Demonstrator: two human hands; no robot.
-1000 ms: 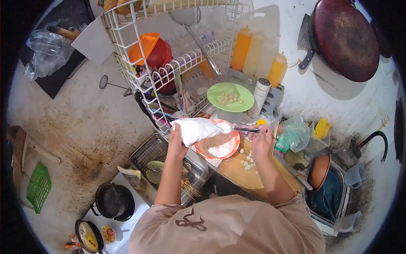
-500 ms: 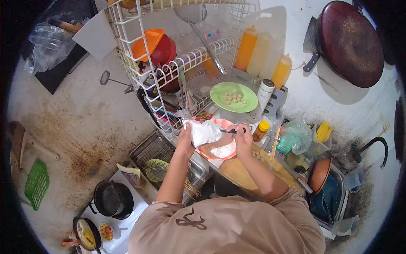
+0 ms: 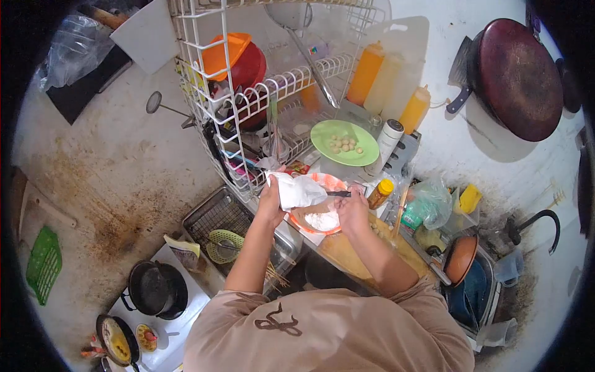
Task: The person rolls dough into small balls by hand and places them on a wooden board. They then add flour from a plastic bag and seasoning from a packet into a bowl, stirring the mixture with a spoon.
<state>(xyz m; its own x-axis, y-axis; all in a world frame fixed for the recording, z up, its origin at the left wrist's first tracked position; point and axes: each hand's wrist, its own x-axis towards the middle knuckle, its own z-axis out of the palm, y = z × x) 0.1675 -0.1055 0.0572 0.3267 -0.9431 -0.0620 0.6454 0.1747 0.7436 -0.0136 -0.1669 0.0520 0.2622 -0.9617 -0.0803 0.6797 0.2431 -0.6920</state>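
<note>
My left hand [image 3: 271, 201] is closed around a clear plastic bag of white powder [image 3: 297, 191], tilted with its mouth to the right. In my right hand [image 3: 354, 211] is the dark handle of a spoon-like utensil [image 3: 338, 194]. Its far end reaches the bag's mouth and is hidden there. Beneath both hands sits an orange-rimmed bowl [image 3: 334, 181] with a heap of white powder [image 3: 323, 221] in it. A green plate [image 3: 328, 133] holding several small pale balls [image 3: 345, 144] stands behind the bowl.
A wooden board [image 3: 341, 249] lies by my right forearm, with a knife [image 3: 434, 265] at its right. A yellow-capped jar [image 3: 380, 193] and a white flask [image 3: 385, 144] stand near the plate. The white dish rack [image 3: 232, 102] rises at left; pans [image 3: 158, 289] rest lower left.
My right hand has tipped the utensil so its end is now at the bag's mouth, more hidden than before. The bag stays in my left hand. The whole view has shifted slightly.
</note>
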